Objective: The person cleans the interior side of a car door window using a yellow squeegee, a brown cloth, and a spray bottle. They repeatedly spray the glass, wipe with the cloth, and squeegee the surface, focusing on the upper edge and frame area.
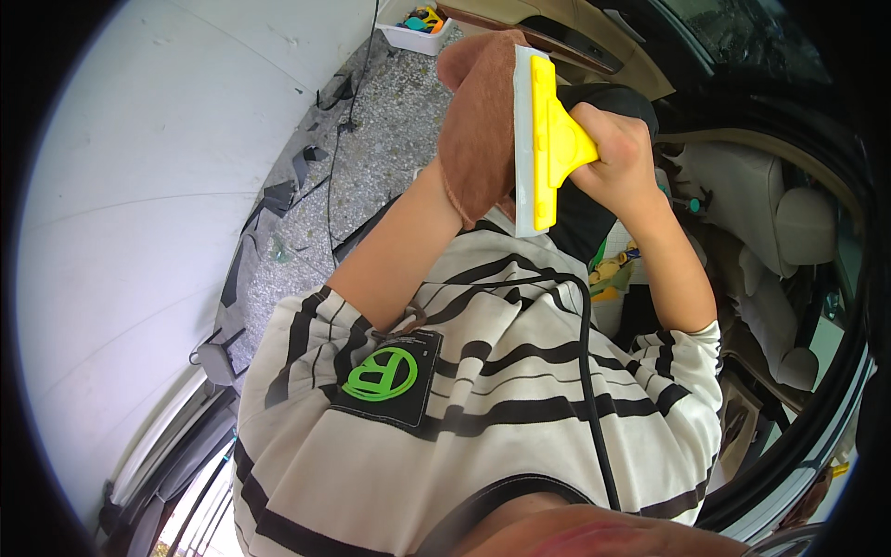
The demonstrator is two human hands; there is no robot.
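A yellow-handled squeegee (560, 146) with a pale, straight blade is upheld in front of my body, its handle gripped in my right hand (616, 153). Brown microfibre cloth (480, 132) drapes over my left hand (451, 191), hiding the fingers and leaving the wrist bare. The cloth lies against the long edge of the blade (523, 146), on the side away from the handle. Whether the fingers beneath it pinch the blade is hidden.
An open car door with a tan inner panel (592, 42) stands ahead, and grey car seats (738, 202) are at right. A white tub of tools (414, 36) sits on the speckled floor (390, 104). Black film scraps (278, 198) and a thin cable (334, 167) lie near the white wall (139, 174).
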